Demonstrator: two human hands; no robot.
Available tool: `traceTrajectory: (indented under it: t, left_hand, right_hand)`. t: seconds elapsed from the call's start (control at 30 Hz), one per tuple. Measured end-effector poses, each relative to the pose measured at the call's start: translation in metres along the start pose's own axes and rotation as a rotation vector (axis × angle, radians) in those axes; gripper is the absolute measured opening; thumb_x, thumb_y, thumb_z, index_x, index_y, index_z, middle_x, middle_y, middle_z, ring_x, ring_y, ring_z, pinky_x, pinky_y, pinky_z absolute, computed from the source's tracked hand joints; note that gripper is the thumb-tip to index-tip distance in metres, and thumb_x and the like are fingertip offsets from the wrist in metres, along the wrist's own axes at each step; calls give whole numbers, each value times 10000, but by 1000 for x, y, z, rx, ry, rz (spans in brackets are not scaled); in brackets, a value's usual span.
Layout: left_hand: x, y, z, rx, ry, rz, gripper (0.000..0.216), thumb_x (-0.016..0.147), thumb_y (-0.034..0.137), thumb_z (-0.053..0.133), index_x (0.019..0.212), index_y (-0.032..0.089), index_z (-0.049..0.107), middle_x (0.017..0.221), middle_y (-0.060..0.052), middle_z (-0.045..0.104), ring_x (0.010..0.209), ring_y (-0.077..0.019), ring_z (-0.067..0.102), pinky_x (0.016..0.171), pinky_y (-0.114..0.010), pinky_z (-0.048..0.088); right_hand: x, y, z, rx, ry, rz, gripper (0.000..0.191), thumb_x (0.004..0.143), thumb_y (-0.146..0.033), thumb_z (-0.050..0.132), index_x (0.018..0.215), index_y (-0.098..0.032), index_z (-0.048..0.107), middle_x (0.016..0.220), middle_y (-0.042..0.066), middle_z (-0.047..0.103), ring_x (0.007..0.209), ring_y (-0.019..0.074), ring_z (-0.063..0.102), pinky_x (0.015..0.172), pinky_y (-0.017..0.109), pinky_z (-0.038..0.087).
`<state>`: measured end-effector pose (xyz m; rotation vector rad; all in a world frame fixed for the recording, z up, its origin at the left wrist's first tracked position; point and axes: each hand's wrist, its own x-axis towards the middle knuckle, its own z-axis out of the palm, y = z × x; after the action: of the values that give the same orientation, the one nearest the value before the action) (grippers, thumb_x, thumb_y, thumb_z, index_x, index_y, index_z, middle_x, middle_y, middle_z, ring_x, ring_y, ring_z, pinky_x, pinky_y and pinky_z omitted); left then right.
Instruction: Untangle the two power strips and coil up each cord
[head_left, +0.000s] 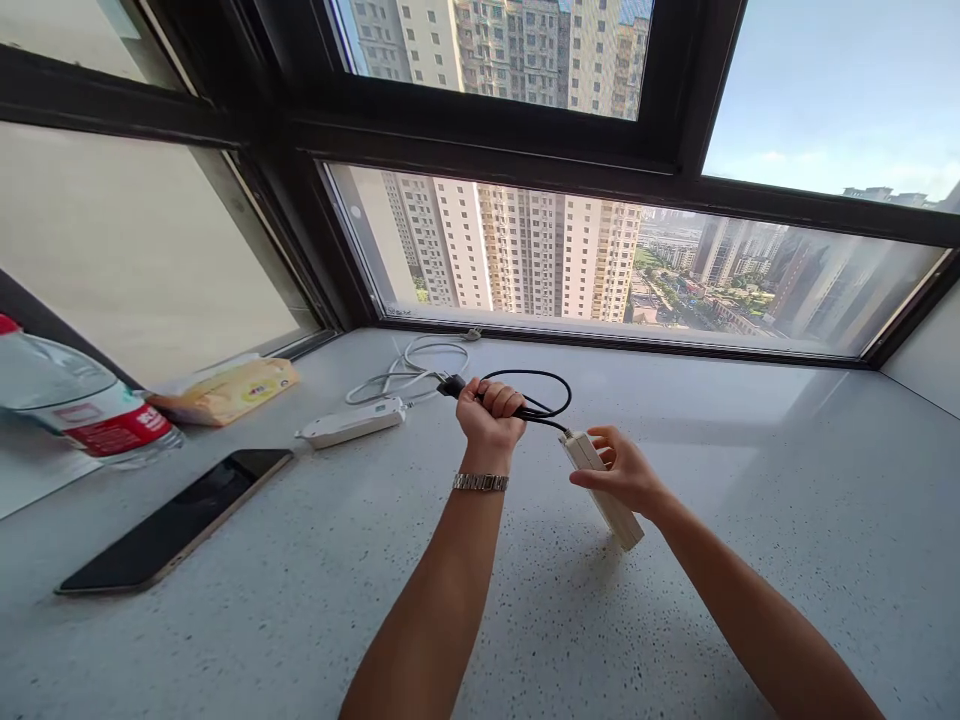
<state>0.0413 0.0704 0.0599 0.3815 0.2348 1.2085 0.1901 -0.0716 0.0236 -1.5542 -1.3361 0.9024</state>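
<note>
Left hand [491, 408] fisted around black cable [541, 385], plug probably hidden; right hand [622, 472] clasping power strip [604, 490].

Both forearms are extended forward from the bottom of the view, bare to the elbow, and converge toward the middle. The left hand [491, 410] is raised with its back turned to the camera, and its fingers are curled into a tight fist, closed round what is held. A metal watch band is worn at the left wrist. The right hand [621, 472] is held lower and just to the right of it, palm turned inward, with thumb and fingers loosely closed in a light grasp. The two hands are kept near each other without touching.
</note>
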Motion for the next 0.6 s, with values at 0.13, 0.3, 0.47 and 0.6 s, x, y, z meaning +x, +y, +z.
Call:
traceTrajectory:
  t: [0.13, 0.3, 0.47, 0.6]
  left_hand:
    - [14, -20, -20, 215, 26, -281, 385, 907, 228, 381, 555, 197, 229, 395, 109, 131, 274, -30, 161, 308, -143, 162]
    - [17, -37, -21, 430, -70, -562, 310, 894, 223, 465, 603, 179, 365, 405, 119, 193, 267, -25, 156, 281, -126, 109]
    - [12, -41, -21, 602, -226, -747, 278, 884, 301, 548, 666, 155, 454, 415, 119, 230, 275, -17, 155, 271, -110, 117]
    - [5, -45, -28, 643, -348, -762, 360, 870, 419, 556, 650, 174, 408, 429, 121, 203, 306, -19, 115, 277, -112, 147]
  right_hand:
    - [-3, 1, -20, -481, 88, -120, 528, 648, -303, 784, 1102, -195, 538, 1077, 82, 577, 863, 217, 580, 717, 349, 469]
    - [-6, 4, -39, -946, -12, -435, 540, 707, -175, 720, 1196, -225, 496, 1170, 95, 542, 1022, 248, 533, 898, 416, 389]
    - [-9, 3, -31, -1032, -105, -600, 471, 762, -147, 638, 1197, -246, 486, 1181, 76, 552, 1081, 246, 497, 1054, 489, 229]
    - [-23, -14, -23, -1073, -155, -661, 475, 756, -101, 591, 1193, -249, 476, 1142, 68, 554, 1113, 247, 458, 1077, 479, 197]
